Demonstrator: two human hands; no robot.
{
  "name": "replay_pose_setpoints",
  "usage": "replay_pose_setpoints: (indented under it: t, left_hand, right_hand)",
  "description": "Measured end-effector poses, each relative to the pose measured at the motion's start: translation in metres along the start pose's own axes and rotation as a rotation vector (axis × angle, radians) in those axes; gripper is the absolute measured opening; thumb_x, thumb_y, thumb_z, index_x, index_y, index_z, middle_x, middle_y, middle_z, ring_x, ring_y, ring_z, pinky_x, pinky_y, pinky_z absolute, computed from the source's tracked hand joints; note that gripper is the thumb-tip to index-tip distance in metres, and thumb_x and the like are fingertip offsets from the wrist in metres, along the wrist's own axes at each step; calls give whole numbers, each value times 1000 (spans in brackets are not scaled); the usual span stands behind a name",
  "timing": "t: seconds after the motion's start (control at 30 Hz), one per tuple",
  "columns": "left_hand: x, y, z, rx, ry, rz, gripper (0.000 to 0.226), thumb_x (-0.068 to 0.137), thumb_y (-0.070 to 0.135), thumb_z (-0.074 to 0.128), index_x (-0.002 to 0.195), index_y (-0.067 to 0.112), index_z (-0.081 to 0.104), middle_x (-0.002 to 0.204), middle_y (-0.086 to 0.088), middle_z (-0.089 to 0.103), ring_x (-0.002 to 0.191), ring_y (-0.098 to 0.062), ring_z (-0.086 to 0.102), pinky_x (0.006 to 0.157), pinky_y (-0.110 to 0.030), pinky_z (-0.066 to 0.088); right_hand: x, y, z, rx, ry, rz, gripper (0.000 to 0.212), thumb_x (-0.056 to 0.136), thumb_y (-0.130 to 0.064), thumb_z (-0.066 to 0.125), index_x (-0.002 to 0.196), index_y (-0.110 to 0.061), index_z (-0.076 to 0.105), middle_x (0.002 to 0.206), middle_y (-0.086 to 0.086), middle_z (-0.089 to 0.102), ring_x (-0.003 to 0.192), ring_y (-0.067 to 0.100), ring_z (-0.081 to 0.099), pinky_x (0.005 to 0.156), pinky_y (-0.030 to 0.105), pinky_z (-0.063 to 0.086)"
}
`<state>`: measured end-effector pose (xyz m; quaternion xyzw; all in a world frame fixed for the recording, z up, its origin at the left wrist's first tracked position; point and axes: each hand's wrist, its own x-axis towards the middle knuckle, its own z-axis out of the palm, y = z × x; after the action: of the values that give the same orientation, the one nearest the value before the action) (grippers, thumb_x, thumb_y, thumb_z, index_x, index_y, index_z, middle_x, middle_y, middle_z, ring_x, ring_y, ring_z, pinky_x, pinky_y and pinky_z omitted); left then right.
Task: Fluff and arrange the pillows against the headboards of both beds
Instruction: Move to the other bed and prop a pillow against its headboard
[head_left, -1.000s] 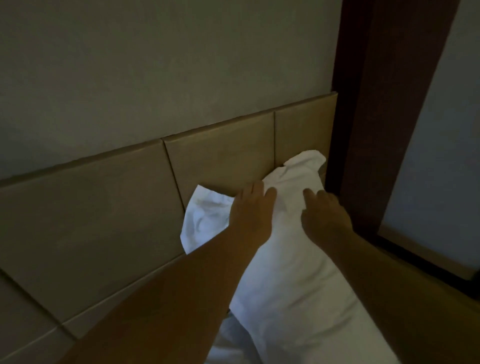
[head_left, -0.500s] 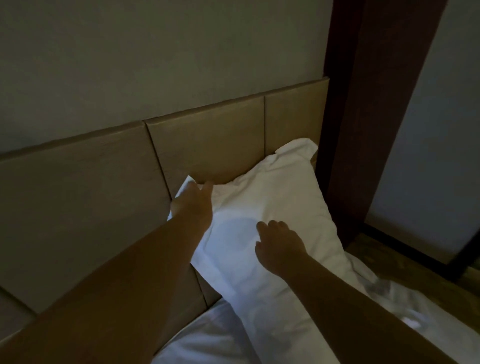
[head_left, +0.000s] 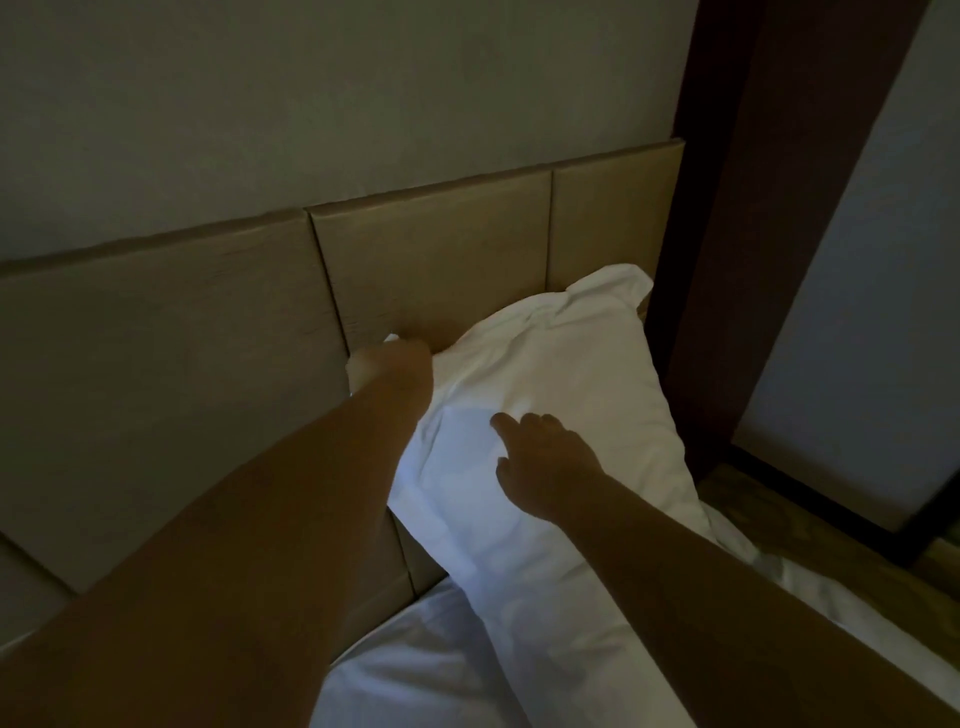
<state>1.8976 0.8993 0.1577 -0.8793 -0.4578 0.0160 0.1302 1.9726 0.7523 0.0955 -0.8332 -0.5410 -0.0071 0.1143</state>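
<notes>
Dim lighting covers a bedroom corner, viewed from above the bed. Pillow (head_left: 545, 415): white, wrinkled case, propped at a tilt with its upper edge resting against the headboard (head_left: 171, 364) and its lower end on the bed sheet (head_left: 426, 675). It occupies the centre of the frame, extending from about 1 o'clock down to 6 o'clock. One upper corner of the pillow sticks up at 1 o'clock, just beside the right end of the headboard.

Left hand (head_left: 389, 361): located at the pillow's upper left corner, at about 11 o'clock from frame centre, closed around a fold of the case; a small tip of white fabric shows above the knuckles. The hand touches or nearly touches the headboard panel. The bare left forearm runs down to 8 o'clock.

Right hand (head_left: 545, 462): resting flat on the middle of the pillow face, fingers loosely spread, index finger extended toward 11 o'clock, holding nothing. The right forearm runs off toward 5 o'clock.

Headboard: beige panels divided by vertical seams, spanning from 9 o'clock to 1 o'clock. Above it, a plain grey wall (head_left: 311, 104). At 2 o'clock, a dark brown vertical post (head_left: 727, 208) stands just right of the headboard end. At 4 o'clock, a strip of wood-pattern floor (head_left: 789, 509) is visible beside the bed.
</notes>
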Motion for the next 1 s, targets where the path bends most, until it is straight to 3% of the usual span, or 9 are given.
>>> replay_pose_setpoints:
  t: [0.17,0.23,0.33,0.43,0.57,0.63,0.8,0.93,1.0]
  left_hand:
    - [-5,-11,0,-178,146,-123,39,99,14,39,138,13,39,125,-13,59,111,-32,59,81,-42,47]
    - [-15,-13,7,-219,218,-81,46,98,15,40,142,13,28,121,-14,60,104,-32,62,75,-40,48]
    - [-38,0,34,-273,247,124,54,97,18,41,147,15,21,125,-11,57,103,-35,61,71,-39,48]
    - [-81,24,86,-329,58,278,51,97,24,39,145,18,25,118,-12,59,97,-34,62,69,-36,44]
    - [-150,49,159,-365,-330,358,47,95,22,41,141,18,32,119,-10,57,108,-30,58,88,-38,47]
    - [-177,56,187,-328,-399,344,42,96,22,40,137,20,37,121,-6,58,110,-27,58,89,-36,46]
    - [-222,77,244,-184,-625,345,44,97,27,34,141,23,33,139,-1,47,129,-20,47,104,-35,38]
    - [-253,94,281,-142,-715,423,36,95,27,38,131,20,42,129,-1,53,119,-20,53,98,-33,44]
    - [-263,100,297,-132,-750,442,34,95,33,41,126,19,45,124,-3,56,115,-22,56,94,-34,45]
  right_hand:
    - [-1,1,10,19,7,24,46,95,-22,41,140,-20,30,119,9,54,109,25,50,88,37,45]
    - [-9,5,22,30,-30,55,46,95,-22,41,140,-20,31,120,9,54,109,25,50,89,37,45]
    - [-32,15,46,53,-94,123,46,94,-21,42,139,-20,33,126,9,52,113,27,49,91,38,43]
    - [-69,27,81,68,-178,193,48,94,-20,42,142,-20,33,136,8,47,122,27,46,100,37,39]
    - [-127,40,130,86,-354,320,44,94,-21,43,138,-19,39,134,7,49,120,27,48,98,38,42]
    - [-151,45,149,109,-441,386,38,92,-20,44,130,-17,43,127,10,52,113,30,52,91,40,45]
    - [-199,50,204,127,-505,488,42,93,-20,41,135,-19,40,132,4,51,120,23,48,100,35,41]
    - [-239,43,251,127,-609,544,38,94,-26,44,131,-18,43,129,5,51,117,23,49,97,36,42]
    - [-253,46,273,134,-581,604,41,94,-33,45,131,-15,44,131,6,50,118,24,49,98,36,41]
